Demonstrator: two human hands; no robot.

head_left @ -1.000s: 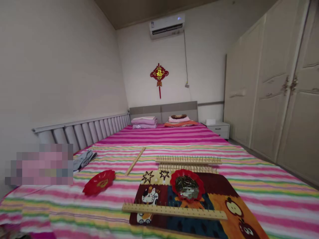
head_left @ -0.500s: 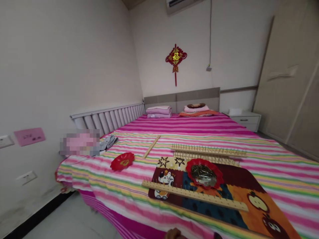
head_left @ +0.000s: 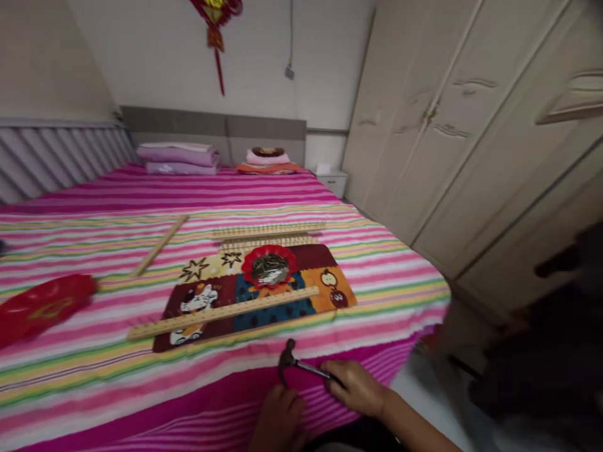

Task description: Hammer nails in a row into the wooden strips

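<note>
Grip hammer point(head_left: 311, 368) by handle with right hand point(head_left: 355, 386), fingers clenched around the grip. Locate hammer at near edge of bed point(head_left: 377, 270), against a background of dark magenta stripes, head toward the left, claw curving back toward left hand point(head_left: 280, 417). Cannot tell lift or contact between hammer and bed. Find left hand low, just beside claw tip, fingers bent; cannot tell grasp or release there, nor contact with claw.

Record near wooden strip point(head_left: 223, 312) beyond both hands, lying slantwise across patterned board point(head_left: 277, 317), left end reaching out past board's edge. Note row of small dots along its length; see thin uprights near left end, too blurred to count. Observe red dish point(head_left: 247, 276) on board, just behind near wooden strip, holding a heap of metal nails point(head_left: 268, 269).

Log two studded strips beyond the dish, roughly parallel: rear strip point(head_left: 268, 233) and front strip point(head_left: 271, 242), close together, with front one near board's far edge. See bare wooden stick point(head_left: 160, 245) lying at an angle on bed, left of board. Note second red dish point(head_left: 51, 307), blurred, farther left, well apart from hammer.

List at far end of bed: folded purple bedding point(head_left: 181, 160) and pink folded stack point(head_left: 268, 159), before grey headboard point(head_left: 179, 125). Note pale wardrobe point(head_left: 424, 125) along right side.
</note>
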